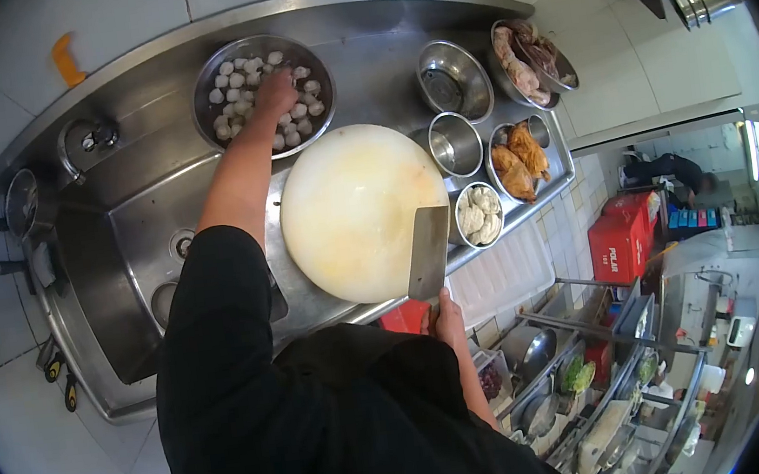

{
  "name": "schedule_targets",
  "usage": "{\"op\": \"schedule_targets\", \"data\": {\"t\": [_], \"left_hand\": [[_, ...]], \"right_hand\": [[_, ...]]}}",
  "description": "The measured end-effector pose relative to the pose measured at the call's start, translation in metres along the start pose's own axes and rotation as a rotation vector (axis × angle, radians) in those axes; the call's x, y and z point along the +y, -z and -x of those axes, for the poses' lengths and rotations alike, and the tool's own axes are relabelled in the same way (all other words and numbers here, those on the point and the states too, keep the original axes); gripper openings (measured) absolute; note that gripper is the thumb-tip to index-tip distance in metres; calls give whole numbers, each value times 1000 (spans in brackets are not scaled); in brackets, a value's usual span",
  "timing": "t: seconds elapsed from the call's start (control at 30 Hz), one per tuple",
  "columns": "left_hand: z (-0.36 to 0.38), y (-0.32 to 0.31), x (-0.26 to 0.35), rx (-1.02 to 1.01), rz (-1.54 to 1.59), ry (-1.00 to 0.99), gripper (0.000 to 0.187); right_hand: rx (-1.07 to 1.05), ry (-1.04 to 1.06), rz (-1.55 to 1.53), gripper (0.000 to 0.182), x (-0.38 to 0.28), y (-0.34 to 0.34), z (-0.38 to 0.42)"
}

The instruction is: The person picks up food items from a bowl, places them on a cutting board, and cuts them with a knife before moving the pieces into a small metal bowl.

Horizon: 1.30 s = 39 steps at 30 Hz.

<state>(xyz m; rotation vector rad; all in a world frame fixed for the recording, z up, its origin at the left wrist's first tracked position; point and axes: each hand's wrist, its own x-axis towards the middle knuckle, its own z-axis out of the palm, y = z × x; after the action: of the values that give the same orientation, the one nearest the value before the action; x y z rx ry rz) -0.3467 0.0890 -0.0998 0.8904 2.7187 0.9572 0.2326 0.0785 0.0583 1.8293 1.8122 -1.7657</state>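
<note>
My left hand [277,91] reaches into a wide metal bowl [200,117] at the back of the counter. Round white pieces [237,94], perhaps mushrooms or fish balls, fill the bowl. The fingers are curled among them, and their tips are partly hidden. At the front edge, my right hand [446,321] is wrapped around the handle of a cleaver [429,255]. Its broad blade lies over the right rim of a round, thick, pale chopping board [358,211], whose surface is wet and stained yellowish.
A steel sink [103,278] with a faucet [79,149] is on the left. Right of the board stand two metal bowls [453,79], a bowl of pale pieces [478,216], browned poultry [519,163] and raw meat [528,61]. A person [672,171] bends beyond red boxes [619,242].
</note>
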Motion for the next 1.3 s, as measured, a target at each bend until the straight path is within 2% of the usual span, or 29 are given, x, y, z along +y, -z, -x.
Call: {"op": "schedule_targets", "data": {"t": [0.07, 0.13, 0.27, 0.33, 0.37, 0.43, 0.5, 0.53, 0.6, 0.7, 0.8, 0.83, 0.9, 1.03, 1.13, 1.2, 1.3], "left_hand": [[-2, -5, -16, 18, 22, -32, 45], [9, 19, -13, 6, 201, 17, 44], [21, 55, -15, 61, 413, 68, 46], [23, 69, -25, 94, 365, 62, 47], [24, 74, -29, 106, 342, 57, 48], [35, 97, -9, -60, 419, 260, 54], [25, 74, -47, 70, 94, 103, 59], [31, 73, -52, 123, 47, 56, 61], [46, 85, -48, 21, 86, -24, 62], [75, 101, -28, -39, -97, -1, 65], [81, 108, -26, -100, -116, -56, 77], [89, 113, -14, -82, -68, -14, 74], [87, 109, -18, -23, -189, -19, 67], [104, 120, 29, 47, -310, -61, 60], [100, 107, 61, 155, -138, -301, 51], [111, 97, 129, 75, 32, -338, 44], [128, 57, 218, -77, 32, -530, 39]], "right_hand": [[28, 28, 19, 68, -1, -1, 2], [115, 73, 26, 63, -7, -10, 7], [196, 291, 349, 47, -7, -12, 5], [305, 463, 577, 48, -24, -18, 11], [271, 339, 636, 52, -39, -20, 16], [304, 470, 678, 51, -37, -25, 6], [317, 543, 724, 49, -36, -31, -7], [322, 548, 750, 48, -36, -32, -14], [278, 626, 794, 44, -36, -33, -29], [243, 767, 700, 38, -32, -33, -44], [217, 732, 514, 38, -29, -21, -47], [280, 710, 467, 36, -29, -14, -46], [412, 733, 365, 39, -18, 6, -66], [612, 650, 266, 46, 5, 52, -102], [565, 578, 250, 48, 20, 68, -134], [532, 584, 172, 42, 23, 73, -149], [477, 561, 159, 36, 19, 81, -159]]}}
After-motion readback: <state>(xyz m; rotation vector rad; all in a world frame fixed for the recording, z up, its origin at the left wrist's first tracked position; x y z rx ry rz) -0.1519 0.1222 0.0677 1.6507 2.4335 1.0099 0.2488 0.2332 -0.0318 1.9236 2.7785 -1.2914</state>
